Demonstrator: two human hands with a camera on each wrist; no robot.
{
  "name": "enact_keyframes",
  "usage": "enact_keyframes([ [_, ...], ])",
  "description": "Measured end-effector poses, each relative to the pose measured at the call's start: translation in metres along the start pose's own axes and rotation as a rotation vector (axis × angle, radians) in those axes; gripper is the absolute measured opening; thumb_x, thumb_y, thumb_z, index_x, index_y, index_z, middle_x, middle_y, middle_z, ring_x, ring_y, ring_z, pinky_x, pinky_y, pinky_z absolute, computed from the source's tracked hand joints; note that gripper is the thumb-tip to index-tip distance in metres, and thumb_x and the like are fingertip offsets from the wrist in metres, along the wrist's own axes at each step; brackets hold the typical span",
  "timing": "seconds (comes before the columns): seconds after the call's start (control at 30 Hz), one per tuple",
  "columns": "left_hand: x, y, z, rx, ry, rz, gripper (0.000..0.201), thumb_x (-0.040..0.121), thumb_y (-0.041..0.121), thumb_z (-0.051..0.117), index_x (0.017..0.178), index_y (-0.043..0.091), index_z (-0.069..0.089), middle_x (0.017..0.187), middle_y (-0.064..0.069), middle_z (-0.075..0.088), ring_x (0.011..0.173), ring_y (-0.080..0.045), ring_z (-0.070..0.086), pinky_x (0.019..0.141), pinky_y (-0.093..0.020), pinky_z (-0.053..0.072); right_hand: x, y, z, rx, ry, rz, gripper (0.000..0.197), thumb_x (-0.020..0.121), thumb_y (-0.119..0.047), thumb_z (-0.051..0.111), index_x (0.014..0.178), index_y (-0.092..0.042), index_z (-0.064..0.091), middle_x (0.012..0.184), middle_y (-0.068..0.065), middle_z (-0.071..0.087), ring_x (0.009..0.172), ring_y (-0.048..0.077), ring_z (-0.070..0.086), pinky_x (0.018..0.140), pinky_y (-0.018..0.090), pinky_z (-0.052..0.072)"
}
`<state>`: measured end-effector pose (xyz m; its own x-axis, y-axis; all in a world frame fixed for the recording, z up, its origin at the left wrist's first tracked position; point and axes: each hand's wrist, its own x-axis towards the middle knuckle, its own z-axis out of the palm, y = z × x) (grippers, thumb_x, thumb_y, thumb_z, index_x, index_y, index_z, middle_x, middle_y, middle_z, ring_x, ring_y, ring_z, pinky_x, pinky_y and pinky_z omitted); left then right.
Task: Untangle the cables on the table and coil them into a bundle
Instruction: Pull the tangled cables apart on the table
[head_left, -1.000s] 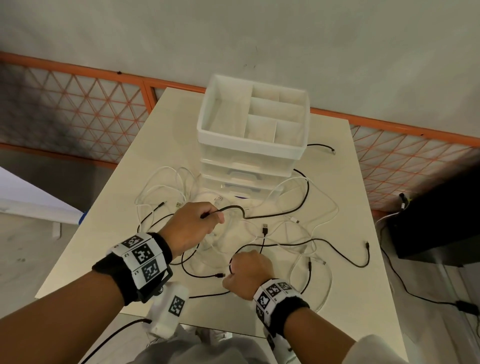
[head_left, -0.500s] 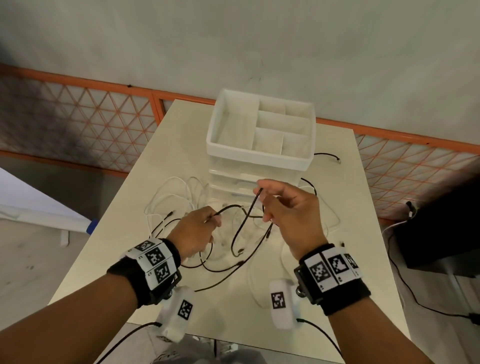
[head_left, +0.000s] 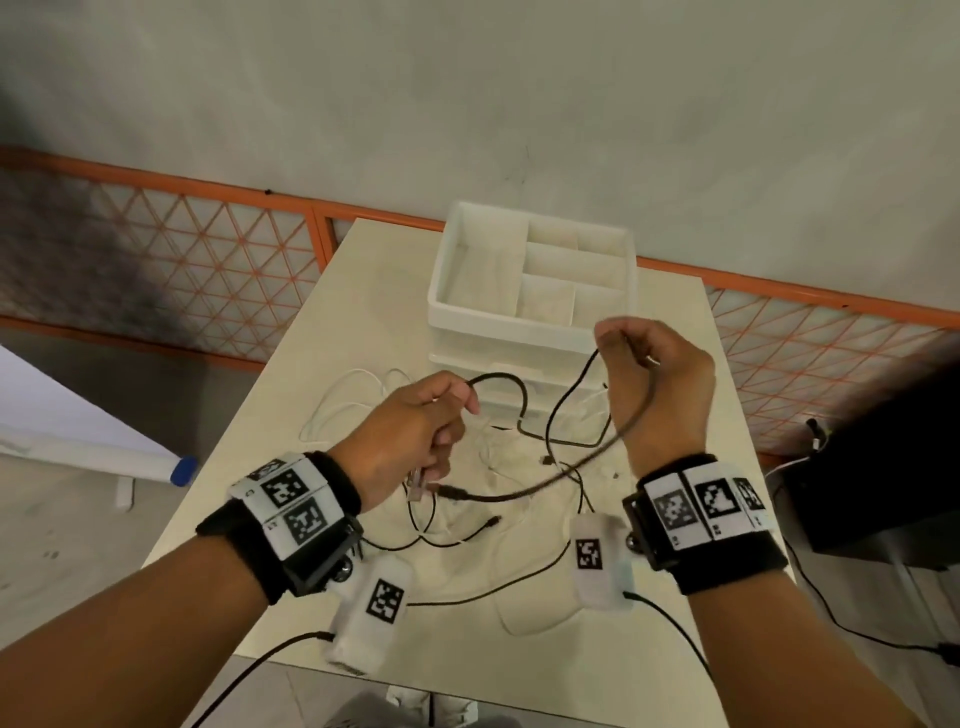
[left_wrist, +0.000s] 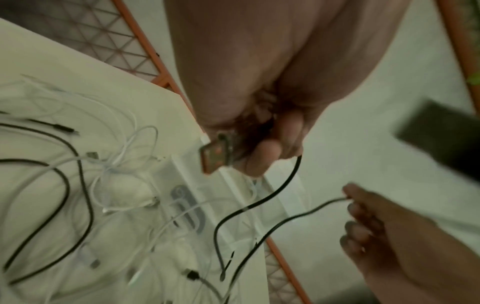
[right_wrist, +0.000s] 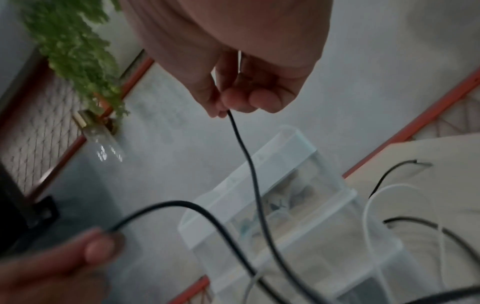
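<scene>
A tangle of black and white cables lies on the cream table. My left hand is held above the tangle and grips a black cable near its end. The cable's USB plug sticks out below the curled fingers. My right hand is raised higher, in front of the drawer unit, and pinches the same black cable between thumb and fingers. The cable sags in loops between the two hands. White cables stay flat on the table.
A white drawer unit with a divided open top tray stands at the back middle of the table. An orange mesh fence runs behind. A black box with leads sits off the table's right edge.
My right hand has left the table's near side and risen up and to the right, lifting the black cable. My left hand has risen a little while keeping its grip.
</scene>
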<state>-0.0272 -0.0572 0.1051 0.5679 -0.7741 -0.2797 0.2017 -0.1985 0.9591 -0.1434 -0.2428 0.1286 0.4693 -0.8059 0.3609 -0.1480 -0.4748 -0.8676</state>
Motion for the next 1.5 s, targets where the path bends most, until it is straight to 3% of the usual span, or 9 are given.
enact_keyframes([
  [0.23,-0.005,0.017,0.013,-0.064,-0.106,0.023,0.024,0.106,0.017,0.038,0.09,0.01,0.055,0.103,-0.019,0.075,0.09,-0.029,0.07,0.081,-0.038,0.053,-0.016,-0.003,0.022,-0.525,-0.268,-0.192,0.027,0.093,-0.029,0.049,0.08,-0.018,0.07,0.075,0.004,0.071,0.074,0.033,0.066,0.06,0.031,0.044],
  [0.37,-0.01,0.003,0.037,-0.089,-0.176,-0.009,0.022,0.105,0.009,0.035,0.09,0.01,0.051,0.094,-0.024,0.074,0.098,-0.038,0.07,0.09,-0.04,0.051,-0.01,-0.016,0.026,-0.786,-0.346,-0.114,0.022,0.094,-0.019,0.048,0.101,-0.016,0.068,0.098,0.007,0.07,0.091,0.033,0.064,0.065,0.03,0.036],
  [0.5,-0.011,0.006,0.038,-0.11,-0.167,-0.008,0.023,0.106,0.014,0.036,0.095,0.005,0.054,0.049,0.0,0.049,0.058,-0.028,0.06,0.064,-0.029,0.052,-0.002,-0.02,0.019,-0.776,-0.302,-0.062,0.021,0.092,-0.018,0.051,0.096,-0.015,0.071,0.092,0.006,0.07,0.085,0.032,0.064,0.065,0.032,0.042],
  [0.7,-0.003,0.041,-0.001,-0.262,0.0,0.165,0.03,0.104,0.024,0.043,0.088,0.006,0.06,0.055,0.005,0.027,0.045,-0.009,0.023,0.044,-0.023,0.027,-0.014,0.06,0.013,-0.711,-0.464,0.268,0.035,0.094,-0.032,0.05,0.062,-0.018,0.051,0.072,0.005,0.061,0.08,0.034,0.063,0.066,0.032,0.046],
  [0.83,-0.001,0.054,-0.016,-0.15,0.053,0.276,0.024,0.086,0.03,0.066,0.088,0.006,0.062,0.058,0.003,0.031,0.047,-0.01,0.025,0.045,-0.022,0.031,-0.033,0.092,0.016,-0.567,-0.619,0.415,0.026,0.096,-0.027,0.051,0.087,-0.015,0.072,0.09,0.009,0.074,0.088,0.029,0.07,0.083,0.041,0.058],
  [0.97,0.011,0.03,-0.008,0.005,0.128,0.132,0.02,0.087,0.021,0.072,0.093,0.003,0.066,0.064,-0.002,0.03,0.051,-0.013,0.026,0.045,-0.022,0.032,-0.013,0.028,0.017,-0.157,-0.537,0.244,0.03,0.101,-0.017,0.05,0.08,-0.015,0.071,0.063,-0.002,0.065,0.054,0.015,0.059,0.06,0.031,0.05],
  [1.13,0.022,0.003,0.029,0.193,-0.069,0.024,0.029,0.084,0.038,0.075,0.105,0.019,0.071,0.048,0.012,0.034,0.044,-0.009,0.032,0.045,-0.022,0.032,0.008,-0.066,0.006,0.284,-0.487,-0.029,0.031,0.107,-0.021,0.044,0.089,-0.012,0.068,0.067,0.006,0.06,0.059,0.026,0.058,0.055,0.032,0.048],
  [1.27,0.029,-0.016,0.029,0.406,0.024,-0.119,0.04,0.095,0.042,0.057,0.087,0.007,0.072,0.034,0.013,0.034,0.032,-0.007,0.032,0.046,-0.022,0.033,0.025,-0.075,-0.011,0.323,-0.318,-0.121,0.023,0.105,-0.022,0.043,0.091,-0.019,0.061,0.084,-0.011,0.065,0.064,0.027,0.066,0.058,0.033,0.05],
  [1.5,0.029,-0.019,-0.016,0.468,0.122,-0.155,0.037,0.097,0.039,0.056,0.074,0.013,0.069,0.042,0.005,0.039,0.035,-0.011,0.034,0.048,-0.023,0.037,0.041,-0.034,-0.043,0.144,0.088,0.054,0.041,0.103,-0.015,0.032,0.096,-0.037,0.065,0.082,0.001,0.065,0.057,0.018,0.067,0.058,0.031,0.052],
])
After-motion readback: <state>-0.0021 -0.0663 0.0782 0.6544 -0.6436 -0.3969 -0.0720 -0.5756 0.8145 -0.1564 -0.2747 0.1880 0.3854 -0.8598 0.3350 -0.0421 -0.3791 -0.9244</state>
